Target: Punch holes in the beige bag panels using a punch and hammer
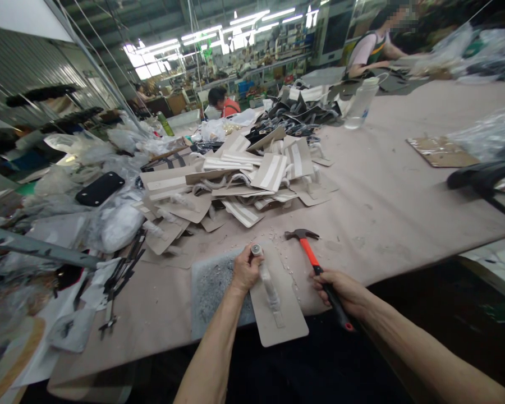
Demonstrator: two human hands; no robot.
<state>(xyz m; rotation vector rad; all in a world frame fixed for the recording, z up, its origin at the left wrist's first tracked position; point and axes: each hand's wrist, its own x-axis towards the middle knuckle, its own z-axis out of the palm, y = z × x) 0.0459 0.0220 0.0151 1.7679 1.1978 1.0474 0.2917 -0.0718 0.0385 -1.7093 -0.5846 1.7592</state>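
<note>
My left hand [246, 270] is closed around a short, round-topped metal cylinder [256, 250], held upright at the far end of a beige panel [289, 300]. A plastic-wrapped handle strap [271, 292] runs along the panel's middle. Beneath lies a grey, worn slab [212, 292], partly covered by the panel and my forearm; the panel's near end juts past the table edge. To the right, my right hand [340, 289] grips the black handle of a claw hammer [310, 252] with an orange neck. Its head hangs above the table, apart from the cylinder.
A heap of similar beige panels [244, 185] covers the table [374, 185] ahead, with dark pieces [286, 115] behind. A clear bottle [359, 104] stands farther right. Plastic bags [122, 224] and dark straps [126, 269] crowd the left. A co-worker [372, 47] sits across the table.
</note>
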